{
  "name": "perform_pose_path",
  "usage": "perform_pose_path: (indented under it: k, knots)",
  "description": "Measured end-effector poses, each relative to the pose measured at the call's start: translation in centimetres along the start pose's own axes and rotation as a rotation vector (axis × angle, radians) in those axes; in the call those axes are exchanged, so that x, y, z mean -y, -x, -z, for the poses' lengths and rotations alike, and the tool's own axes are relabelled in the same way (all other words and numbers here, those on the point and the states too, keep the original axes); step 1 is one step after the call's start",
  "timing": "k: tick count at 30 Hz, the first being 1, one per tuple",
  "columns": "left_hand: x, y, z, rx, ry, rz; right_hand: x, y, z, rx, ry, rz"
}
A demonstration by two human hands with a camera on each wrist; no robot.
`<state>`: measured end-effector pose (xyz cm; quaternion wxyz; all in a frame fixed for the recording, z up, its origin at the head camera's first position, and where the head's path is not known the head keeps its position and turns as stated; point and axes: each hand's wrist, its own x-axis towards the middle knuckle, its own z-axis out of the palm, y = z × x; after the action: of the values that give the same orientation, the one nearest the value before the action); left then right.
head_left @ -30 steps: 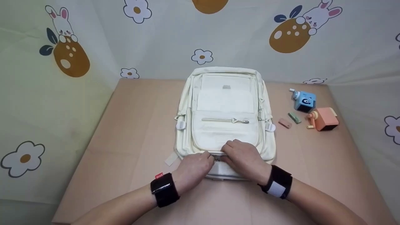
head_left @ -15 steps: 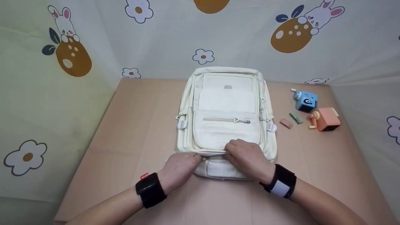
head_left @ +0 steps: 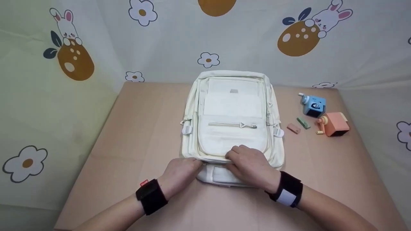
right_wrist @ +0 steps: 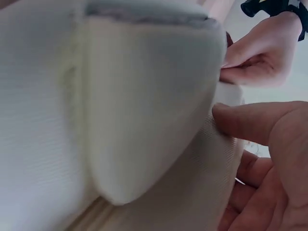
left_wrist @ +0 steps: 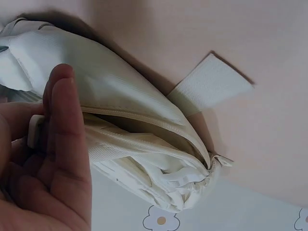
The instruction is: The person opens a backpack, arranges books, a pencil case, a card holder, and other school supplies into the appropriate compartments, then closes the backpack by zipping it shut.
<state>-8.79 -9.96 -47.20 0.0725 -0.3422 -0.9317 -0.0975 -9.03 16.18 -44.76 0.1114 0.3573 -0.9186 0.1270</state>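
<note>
A cream backpack (head_left: 232,104) lies flat on the table, its bottom end nearest me. At its lower left corner my left hand (head_left: 180,175) pinches a small pale zipper pull (left_wrist: 34,131) between thumb and fingers. Beyond that hand, in the left wrist view, the zipper opening (left_wrist: 139,126) gapes along the bag's side. My right hand (head_left: 252,166) grips the fabric edge at the bottom of the bag, thumb on the near face and fingers over the other side. A white fabric tag (left_wrist: 211,83) sticks out from beneath the bag.
To the bag's right stand a blue crank pencil sharpener (head_left: 314,106) and an orange one (head_left: 335,124). Beside them lie a small green block (head_left: 302,123) and a small pink block (head_left: 293,128). A patterned cloth (head_left: 167,41) hangs behind the tabletop (head_left: 138,128).
My left hand has moved left along the bag's bottom edge, from near the right hand to the lower left corner. The right hand keeps its grip at nearly the same spot.
</note>
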Motion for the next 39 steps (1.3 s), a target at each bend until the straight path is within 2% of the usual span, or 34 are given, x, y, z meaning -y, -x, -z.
perform_pose_path:
  k: [3, 8, 11, 20, 27, 32, 39]
  knots:
    - [0.0, 0.1, -0.2, -0.013, -0.014, -0.016, 0.7, -0.6, 0.0, 0.018, 0.017, 0.032]
    - [-0.2, 0.1, -0.2, -0.056, -0.096, -0.043, 1.7, -1.8, 0.1, 0.044, 0.077, 0.096]
    - [-0.5, 0.1, -0.2, -0.065, -0.083, -0.041, 2.1, -2.5, 0.0, 0.062, 0.110, 0.119]
    - [-0.4, -0.4, -0.5, -0.009, 0.018, 0.018, 2.8, -3.5, -0.7, 0.094, 0.189, 0.122]
    - [-0.5, 0.0, -0.6, -0.015, -0.057, -0.007, 2.9, -3.9, -1.3, 0.046, 0.251, 0.142]
    - [-0.6, 0.1, -0.8, -0.042, -0.079, -0.019, 3.0, -4.0, -1.3, 0.062, 0.243, 0.132]
    - [-0.5, -0.2, -1.0, -0.019, -0.025, 0.029, 3.2, -4.1, -1.3, 0.090, 0.228, 0.107]
